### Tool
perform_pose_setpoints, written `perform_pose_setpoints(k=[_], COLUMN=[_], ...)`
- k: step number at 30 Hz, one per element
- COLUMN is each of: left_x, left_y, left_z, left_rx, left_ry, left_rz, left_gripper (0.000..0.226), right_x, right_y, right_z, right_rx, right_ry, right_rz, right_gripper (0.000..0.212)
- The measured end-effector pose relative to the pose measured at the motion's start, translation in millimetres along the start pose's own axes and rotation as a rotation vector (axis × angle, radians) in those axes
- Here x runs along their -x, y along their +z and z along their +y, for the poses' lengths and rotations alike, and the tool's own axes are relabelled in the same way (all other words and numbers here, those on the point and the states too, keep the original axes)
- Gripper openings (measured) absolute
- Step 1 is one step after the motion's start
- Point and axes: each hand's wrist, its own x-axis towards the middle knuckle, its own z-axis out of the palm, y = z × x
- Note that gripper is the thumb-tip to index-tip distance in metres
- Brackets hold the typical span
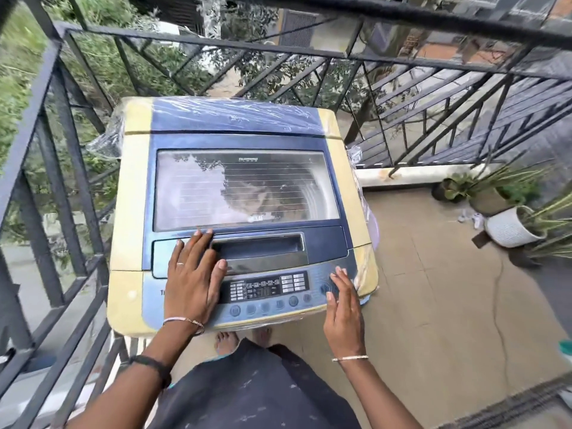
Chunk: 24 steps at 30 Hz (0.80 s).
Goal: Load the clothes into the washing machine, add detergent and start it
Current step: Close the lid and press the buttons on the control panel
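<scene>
- Washing machine [241, 193]: top-loader, cream and blue, on balcony floor [433, 298] in railing [55, 150] corner; long axis running away from wearer, control panel [269, 289] at near end.
- Lid [247, 187]: shut, flat, glass window uppermost; contents behind glass blurred by reflections.
- Left hand [193, 274]: grip open, fingers spread, palm flat on lid's near edge beside handle recess [260, 249]; holding nothing.
- Right hand [343, 308]: grip open, empty, fingertips at panel's right end.
- Potted plants [507, 218]: on floor, right.
</scene>
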Motion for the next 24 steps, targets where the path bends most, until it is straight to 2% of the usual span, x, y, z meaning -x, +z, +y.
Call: perform_pose_setpoints(k=[7, 10, 13, 18, 24], left_x=[3, 4, 3, 2, 2], left_y=[3, 2, 2, 3, 4], left_z=[1, 3, 4, 7, 9], left_rx=[0.013, -0.013, -0.045, -0.046, -0.054], left_ry=[0.044, 0.038, 0.034, 0.030, 0.023], left_rz=[0.018, 0.007, -0.011, 0.010, 0.016], left_gripper=[0.038, 0.036, 0.036, 0.040, 0.040], right_x=[0, -1, -13, -19, -20], right_y=[8, 15, 15, 12, 14], right_z=[6, 8, 13, 23, 22], right_rx=[0.067, 0.039, 0.070, 0.181, -0.005], right_ry=[-0.063, -0.061, -0.018, -0.087, -0.002], right_rz=[0.081, 0.174, 0.248, 0.261, 0.233], right_gripper=[0.038, 0.031, 0.014, 0.014, 0.017])
